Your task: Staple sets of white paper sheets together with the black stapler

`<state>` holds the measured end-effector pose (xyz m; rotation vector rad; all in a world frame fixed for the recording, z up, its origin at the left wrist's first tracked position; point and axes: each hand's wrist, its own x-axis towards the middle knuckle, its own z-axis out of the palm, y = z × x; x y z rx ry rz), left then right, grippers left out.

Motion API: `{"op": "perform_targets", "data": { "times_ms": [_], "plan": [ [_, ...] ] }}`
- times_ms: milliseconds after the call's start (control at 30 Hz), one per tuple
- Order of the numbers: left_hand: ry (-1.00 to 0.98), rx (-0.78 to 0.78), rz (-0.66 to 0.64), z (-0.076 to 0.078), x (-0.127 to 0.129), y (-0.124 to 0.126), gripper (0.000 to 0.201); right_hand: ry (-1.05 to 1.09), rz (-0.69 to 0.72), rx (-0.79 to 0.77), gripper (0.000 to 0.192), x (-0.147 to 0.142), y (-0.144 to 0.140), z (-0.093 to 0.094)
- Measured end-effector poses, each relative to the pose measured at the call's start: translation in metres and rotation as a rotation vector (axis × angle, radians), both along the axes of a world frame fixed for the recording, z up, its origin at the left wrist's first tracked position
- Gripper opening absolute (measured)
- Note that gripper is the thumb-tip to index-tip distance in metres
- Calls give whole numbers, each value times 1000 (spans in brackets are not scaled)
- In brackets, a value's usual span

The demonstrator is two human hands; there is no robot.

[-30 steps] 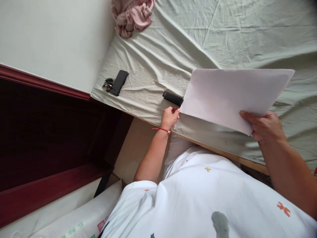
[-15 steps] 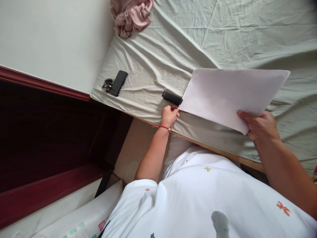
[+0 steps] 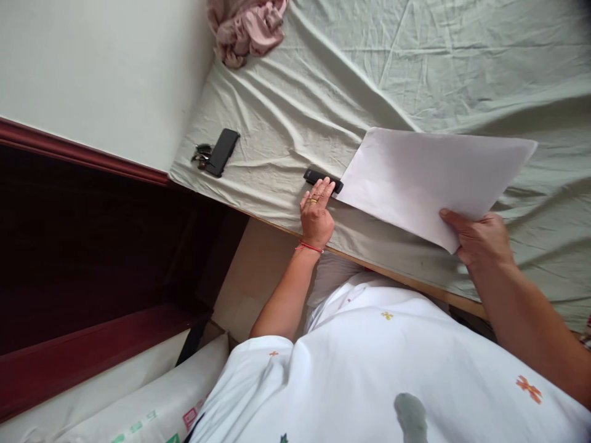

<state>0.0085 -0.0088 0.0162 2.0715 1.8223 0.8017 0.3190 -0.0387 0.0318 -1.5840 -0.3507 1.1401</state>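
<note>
A black stapler (image 3: pixel 322 179) lies on the bed sheet with its right end at the left corner of the white paper sheets (image 3: pixel 429 172). My left hand (image 3: pixel 317 212) rests on top of the stapler, fingers stretched out flat and not wrapped round it. A ring and a red wrist string show on that side. At the near right corner, my right hand (image 3: pixel 484 237) grips the paper, thumb on top and the other fingers underneath. The far edge of the paper lies over the sheet, its right end slightly raised.
To the left lie a black phone (image 3: pixel 223 152) and a bunch of keys (image 3: pixel 202 156). A crumpled pink cloth (image 3: pixel 249 31) sits at the far left of the pale green sheet (image 3: pixel 360 86). The bed's wooden edge (image 3: pixel 392 271) runs close to my body. Dark red furniture (image 3: pixel 101 335) stands at left.
My left hand has gone from a pinch beside the stapler to lying flat on top of it. The paper and my right hand have shifted slightly.
</note>
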Motion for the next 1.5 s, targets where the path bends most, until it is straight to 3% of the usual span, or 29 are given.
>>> {"op": "perform_targets", "data": {
  "times_ms": [233, 467, 633, 833, 1133, 1500],
  "plan": [
    [3, -10, 8, 8, -8, 8, 59, -15, 10, -4, 39, 0, -2, -2],
    [8, 77, -80, -7, -14, 17, 58, -25, 8, -2, 39, -1, 0, 1],
    [-29, 58, -121, -12, -19, 22, 54, -72, 11, 0, 36, -1, 2, 0],
    [-10, 87, -125, -12, -19, 20, 52, -47, 10, 18, 39, 0, 1, -2],
    [11, 78, -107, -28, -15, 17, 49, -99, 6, -14, 39, -1, 0, 0],
    [-124, 13, -195, -28, -25, 8, 60, -69, -54, 38, 42, 12, -9, 0]
  ]
}}
